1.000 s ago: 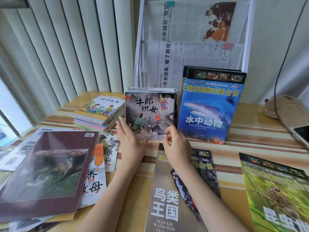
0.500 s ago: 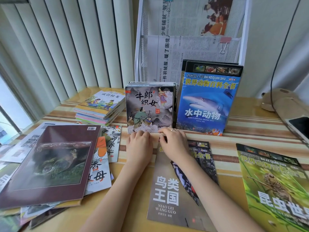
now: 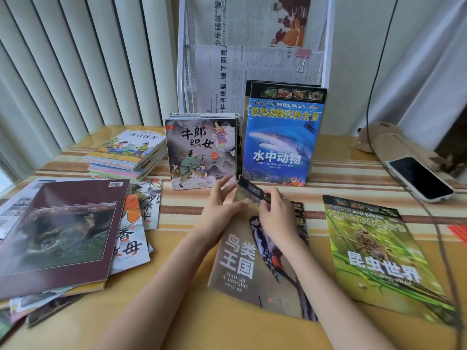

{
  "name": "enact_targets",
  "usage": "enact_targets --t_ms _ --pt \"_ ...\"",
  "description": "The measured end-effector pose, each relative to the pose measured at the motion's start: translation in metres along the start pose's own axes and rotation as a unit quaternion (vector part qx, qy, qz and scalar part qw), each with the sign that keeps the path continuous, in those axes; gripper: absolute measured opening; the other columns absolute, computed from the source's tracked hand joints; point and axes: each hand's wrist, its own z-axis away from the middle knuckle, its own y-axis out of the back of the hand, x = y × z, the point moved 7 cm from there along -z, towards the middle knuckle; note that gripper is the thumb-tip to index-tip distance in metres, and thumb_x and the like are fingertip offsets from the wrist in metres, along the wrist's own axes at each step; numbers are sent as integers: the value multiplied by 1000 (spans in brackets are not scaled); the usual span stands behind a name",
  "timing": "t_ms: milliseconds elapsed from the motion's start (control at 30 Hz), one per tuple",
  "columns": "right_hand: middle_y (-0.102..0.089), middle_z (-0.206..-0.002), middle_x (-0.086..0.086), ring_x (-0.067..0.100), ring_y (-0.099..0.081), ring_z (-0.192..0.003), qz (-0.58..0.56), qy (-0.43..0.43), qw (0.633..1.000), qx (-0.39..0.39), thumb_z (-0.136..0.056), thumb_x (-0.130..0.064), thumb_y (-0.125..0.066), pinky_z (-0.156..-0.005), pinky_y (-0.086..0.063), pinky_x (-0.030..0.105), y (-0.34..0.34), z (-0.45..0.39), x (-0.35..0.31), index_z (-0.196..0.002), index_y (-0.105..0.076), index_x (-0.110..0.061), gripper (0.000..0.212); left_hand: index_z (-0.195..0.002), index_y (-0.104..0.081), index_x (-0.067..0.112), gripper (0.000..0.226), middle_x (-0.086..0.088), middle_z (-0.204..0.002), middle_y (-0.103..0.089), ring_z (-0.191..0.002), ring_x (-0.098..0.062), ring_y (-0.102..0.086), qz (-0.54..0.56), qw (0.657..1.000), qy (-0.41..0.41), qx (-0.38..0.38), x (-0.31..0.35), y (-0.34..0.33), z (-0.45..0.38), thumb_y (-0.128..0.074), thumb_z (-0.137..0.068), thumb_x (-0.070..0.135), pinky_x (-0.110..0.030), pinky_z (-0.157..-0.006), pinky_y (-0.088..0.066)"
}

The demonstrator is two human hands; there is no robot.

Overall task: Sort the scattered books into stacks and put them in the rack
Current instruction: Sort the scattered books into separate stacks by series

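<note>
— What do we have under our hands?

— A thin, glossy bird book (image 3: 242,263), brown-grey with a woodpecker on the cover. Its far edge is lifted and curled off the desk (image 3: 182,322). Our left hand (image 3: 222,207) has its fingers fairly straight against that edge from the left; our right hand (image 3: 275,213) has fingers bent over it, pinching it from above. Another dark-covered book lies under it, only its right side showing.

— And the other books?

— All slim paperbacks with shiny covers. Just beyond our hands a square grey picture book (image 3: 202,152) fronts an upright stack, and touching it on the right stands a taller blue shark book (image 3: 280,137), both at the foot of the rack (image 3: 328,41). A flat pile (image 3: 126,155) with pastel edges lies to the left of them. At our near left is a loose heap topped by a maroon book (image 3: 63,233) (back cover up, barcode showing). A green insect book (image 3: 379,251) lies flat to our right.

— The rack itself?

— White wire mesh, its pockets holding newspapers (image 3: 252,72) with a pink clip (image 3: 303,56).

— And the room?

— The desk wears a yellow cloth with brown and white stripes. Pale vertical blinds (image 3: 75,59) hang at left; a phone (image 3: 419,178) lies screen up by a plush toy (image 3: 386,142) at right.
</note>
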Motion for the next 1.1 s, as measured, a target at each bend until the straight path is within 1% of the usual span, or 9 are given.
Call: enact_targets --t_ms 167,267,367,467,667,733,833,933,1100 --pt "-49 -135 6 22 -44 -126 -81 -21 994 -67 -96 -13 -45 -97 -32 25 12 3 7 -127 -45 -12 31 -132 -45 23 65 -16 -96 -66 -74 -28 -65 -17 996 87 -21 -19 1 4 -62 -81 -12 -41 -71 -58" --pt "-30 -151 7 26 -23 -141 77 -55 995 -34 -97 -20 -42 -116 -16 45 40 1 34 -143 -29 -14 48 -121 -50 35 61 -10 -83 -66 -62 -22 -63 -10 998 61 -15 -15 1 5 -56 -84 -13 -31 -55 -57" --pt "-5 -158 11 40 1 -143 200 -191 959 -66 -95 -29 -41 -110 -3 67 67 7 74 -147 -16 -20 58 -109 -57 38 49 -10 -90 -57 -63 -22 -60 -45 998 40 22 -17 4 3 -57 -87 -6 -29 -53 -55" --pt "2 -156 20 52 4 -139 222 -251 931 -146 -98 -31 -33 -106 -5 72 71 17 89 -147 -17 -19 53 -109 -62 33 38 -17 -105 -58 -70 -29 -64 -96 994 33 41 -20 6 0 -58 -87 1 -38 -61 -59" --pt "-5 -154 28 57 -12 -135 319 -220 902 -188 -87 9 -31 -104 -18 72 67 14 79 -146 -16 -24 69 -100 -65 31 28 -5 -101 -65 -87 -26 -64 -213 975 -48 36 -8 0 4 -59 -87 7 -42 -79 -55" --pt "-32 -144 30 51 -36 -127 351 -170 904 -174 -87 9 -33 -100 -32 67 67 10 69 -143 -23 -17 62 -104 -66 27 25 0 -97 -67 -86 -21 -65 -251 966 -65 19 -8 -5 5 -59 -88 9 -38 -78 -55" --pt "-63 -106 19 34 -63 -93 313 -82 943 -73 -91 4 -39 -77 -55 44 85 6 36 -131 -36 -7 41 -109 -66 23 25 6 -92 -65 -88 -17 -62 -284 956 -77 12 -9 -9 7 -59 -89 11 -34 -81 -53" --pt "-62 -80 9 19 -57 -61 201 -9 980 -11 -94 2 -40 -49 -47 29 90 13 -9 -129 -40 -9 37 -116 -64 20 25 5 -104 -64 -99 -14 -59 -294 952 -81 24 -8 -8 6 -57 -91 17 -29 -88 -48" --pt "-65 -98 10 26 -62 -83 31 77 991 -102 -96 -10 -37 -65 -48 34 30 36 -80 -133 -37 -20 39 -110 -65 15 38 1 -100 -72 -94 -8 -67 -69 997 3 -24 -11 -8 8 -50 -92 46 -24 -84 -51"
